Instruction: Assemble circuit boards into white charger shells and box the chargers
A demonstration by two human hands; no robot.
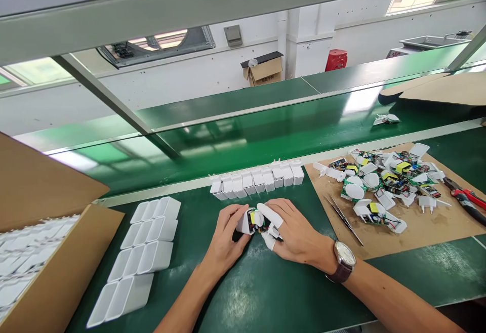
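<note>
In the middle of the bench, my left hand (227,232) has its fingers closed around a white charger case (243,221). From the right, my right hand (296,229) grips a charger circuit board (257,217) at the mouth of that case. The board carries a yellow part and a round white pad, and a small white plug piece (272,232) shows near my right thumb. White covers appear on my right thumb and index finger. How deep the board sits in the case cannot be made out. A row of white chargers (259,180) stands just beyond my hands.
White open cases (161,256) stand in rows at left, beside a cardboard box (72,272) of white parts. On a brown sheet (315,211) at right lie several circuit boards (395,178), tweezers (345,219) and red-black pliers (469,199). A metal frame crosses overhead.
</note>
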